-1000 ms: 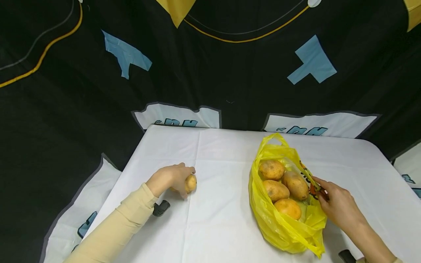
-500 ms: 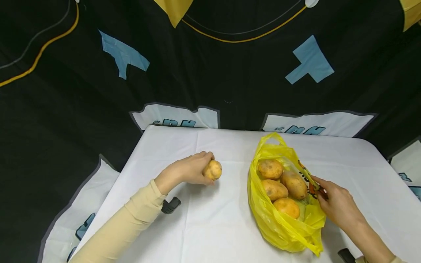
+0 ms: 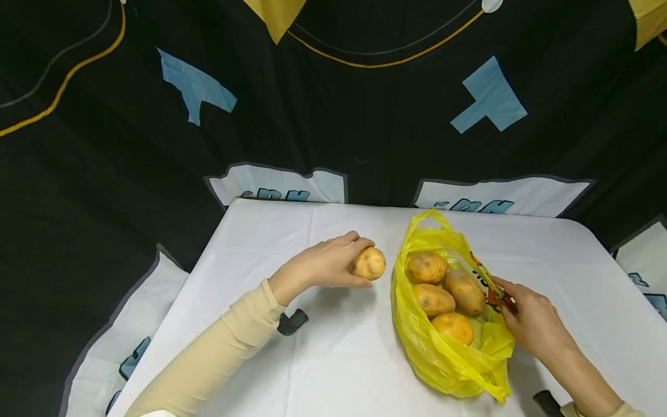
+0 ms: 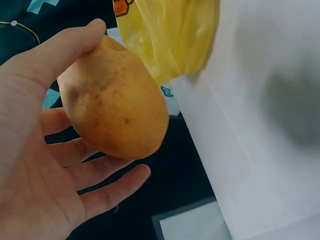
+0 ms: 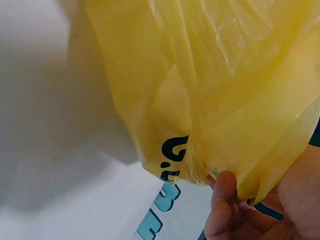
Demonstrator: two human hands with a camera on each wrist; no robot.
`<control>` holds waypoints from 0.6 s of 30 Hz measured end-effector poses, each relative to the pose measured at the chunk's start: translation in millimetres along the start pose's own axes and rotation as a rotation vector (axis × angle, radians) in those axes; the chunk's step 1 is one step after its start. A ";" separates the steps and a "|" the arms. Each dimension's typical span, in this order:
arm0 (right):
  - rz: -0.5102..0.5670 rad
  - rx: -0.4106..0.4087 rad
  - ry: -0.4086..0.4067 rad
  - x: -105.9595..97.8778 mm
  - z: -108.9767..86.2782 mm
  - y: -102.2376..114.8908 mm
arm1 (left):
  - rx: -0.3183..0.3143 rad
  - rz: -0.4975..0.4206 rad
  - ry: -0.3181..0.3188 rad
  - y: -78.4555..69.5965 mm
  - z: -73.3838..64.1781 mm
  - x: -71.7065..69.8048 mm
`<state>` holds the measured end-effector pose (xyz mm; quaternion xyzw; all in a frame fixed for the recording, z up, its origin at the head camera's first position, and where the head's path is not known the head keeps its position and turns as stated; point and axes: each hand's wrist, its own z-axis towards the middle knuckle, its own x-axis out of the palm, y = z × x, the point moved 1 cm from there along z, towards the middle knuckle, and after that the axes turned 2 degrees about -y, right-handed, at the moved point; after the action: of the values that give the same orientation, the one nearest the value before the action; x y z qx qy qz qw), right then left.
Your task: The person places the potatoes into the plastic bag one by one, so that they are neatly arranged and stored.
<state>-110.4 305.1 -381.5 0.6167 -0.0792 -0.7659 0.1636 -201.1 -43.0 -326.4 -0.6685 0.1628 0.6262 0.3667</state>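
Observation:
My left hand (image 3: 333, 262) grips a potato (image 3: 370, 263) above the table, a short way left of the yellow plastic bag (image 3: 424, 353). In the left wrist view the thumb lies over that potato (image 4: 117, 100) and the fingers curl beneath it. Several potatoes (image 3: 435, 300) lie inside the bag, whose mouth faces up. My right hand (image 3: 537, 318) pinches the bag's right rim. Up close in the right wrist view, the fingertips (image 5: 226, 185) hold a fold of the yellow plastic (image 5: 240, 115); some fingers are partly hidden.
A white cloth covers the table (image 3: 333, 359). Behind it hangs a black curtain (image 3: 323, 127) with blue, yellow and white patches. A dark device (image 3: 293, 322) shows below the left wrist, and another (image 3: 547, 402) by the right wrist.
My left hand has lifted the potato from the table's left part and carried it right, close to the bag. The right hand keeps its hold on the bag's rim.

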 end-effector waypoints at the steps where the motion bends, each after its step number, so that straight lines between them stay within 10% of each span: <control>1: 0.001 0.002 0.000 0.1 -0.1 0.0 | 0.007 -0.004 -0.001 -2.5 2.1 0.1; 18: 0.012 0.009 -0.018 -1.5 -2.9 -0.3 | 0.143 0.070 0.034 -46.1 42.6 10.0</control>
<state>-107.4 306.2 -380.9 0.6099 -0.0878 -0.7702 0.1646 -198.9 20.3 -320.4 -0.6450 0.2365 0.6140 0.3887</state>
